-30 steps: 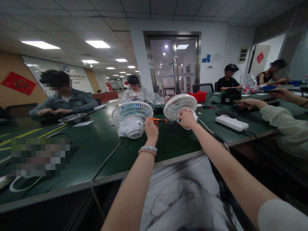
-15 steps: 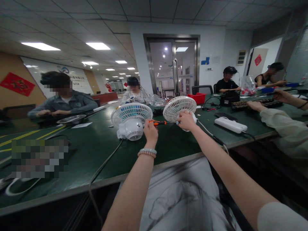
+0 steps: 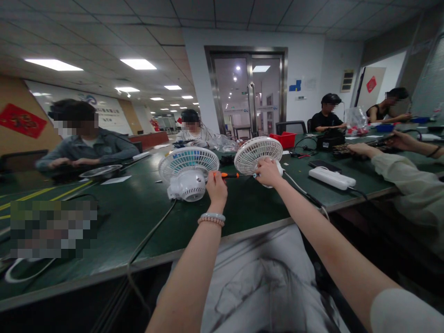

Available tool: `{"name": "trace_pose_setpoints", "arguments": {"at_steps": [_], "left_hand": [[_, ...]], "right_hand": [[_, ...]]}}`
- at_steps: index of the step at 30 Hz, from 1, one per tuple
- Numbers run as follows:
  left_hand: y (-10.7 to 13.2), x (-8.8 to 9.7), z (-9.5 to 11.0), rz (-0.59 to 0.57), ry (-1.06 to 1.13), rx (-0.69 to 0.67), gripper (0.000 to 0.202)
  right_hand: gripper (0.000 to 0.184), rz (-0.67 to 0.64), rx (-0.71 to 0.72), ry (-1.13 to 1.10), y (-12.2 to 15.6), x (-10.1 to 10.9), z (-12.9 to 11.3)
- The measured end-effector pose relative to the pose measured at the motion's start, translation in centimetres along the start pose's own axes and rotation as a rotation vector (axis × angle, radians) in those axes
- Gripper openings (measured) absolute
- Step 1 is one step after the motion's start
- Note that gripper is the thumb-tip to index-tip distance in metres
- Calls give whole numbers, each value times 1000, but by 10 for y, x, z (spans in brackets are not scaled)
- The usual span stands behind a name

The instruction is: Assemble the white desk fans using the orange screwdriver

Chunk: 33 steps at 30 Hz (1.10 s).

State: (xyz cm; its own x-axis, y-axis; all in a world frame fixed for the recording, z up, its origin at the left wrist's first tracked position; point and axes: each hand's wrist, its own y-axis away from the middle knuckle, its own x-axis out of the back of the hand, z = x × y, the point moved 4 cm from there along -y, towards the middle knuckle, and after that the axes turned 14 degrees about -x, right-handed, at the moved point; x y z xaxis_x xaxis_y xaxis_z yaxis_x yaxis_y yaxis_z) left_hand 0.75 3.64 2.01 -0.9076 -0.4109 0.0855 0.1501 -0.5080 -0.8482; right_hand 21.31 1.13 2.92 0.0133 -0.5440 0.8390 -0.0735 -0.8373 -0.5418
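My left hand point(image 3: 216, 187) is closed round an orange and black screwdriver point(image 3: 230, 175), whose thin shaft points right toward my other hand. A white fan point(image 3: 257, 151) with a round grille stands on its side of the table, and my right hand point(image 3: 268, 172) grips it behind the grille. A small light-blue bit point(image 3: 255, 175) shows at the right fingertips; what it is I cannot make out. Just left of my left hand lies a second white fan point(image 3: 189, 185), its vented motor housing facing me. The screwdriver's tip is too small to tell whether it touches the fan.
On the green table point(image 3: 239, 208) a white power strip point(image 3: 332, 178) and a dark phone point(image 3: 325, 165) lie to the right. Behind are a red bin point(image 3: 282, 140) and clear plastic bags point(image 3: 225, 144). Cables hang over the front edge. Several people sit round the table.
The view has shifted slightly. Both hands keep their hold on the screwdriver and the right fan, with hardly any movement. The neighbour's hands at the right have moved a little.
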Motion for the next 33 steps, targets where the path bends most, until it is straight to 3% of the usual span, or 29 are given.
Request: {"name": "trace_pose_setpoints", "arguments": {"at_steps": [13,33], "left_hand": [[0,-2,-9,-10,-16,48,27],[0,-1,-2,-9,0,65,25]], "right_hand": [[26,-6,7,-19,-1,0,1],[26,-1,-2,-11,1,0,0]]}}
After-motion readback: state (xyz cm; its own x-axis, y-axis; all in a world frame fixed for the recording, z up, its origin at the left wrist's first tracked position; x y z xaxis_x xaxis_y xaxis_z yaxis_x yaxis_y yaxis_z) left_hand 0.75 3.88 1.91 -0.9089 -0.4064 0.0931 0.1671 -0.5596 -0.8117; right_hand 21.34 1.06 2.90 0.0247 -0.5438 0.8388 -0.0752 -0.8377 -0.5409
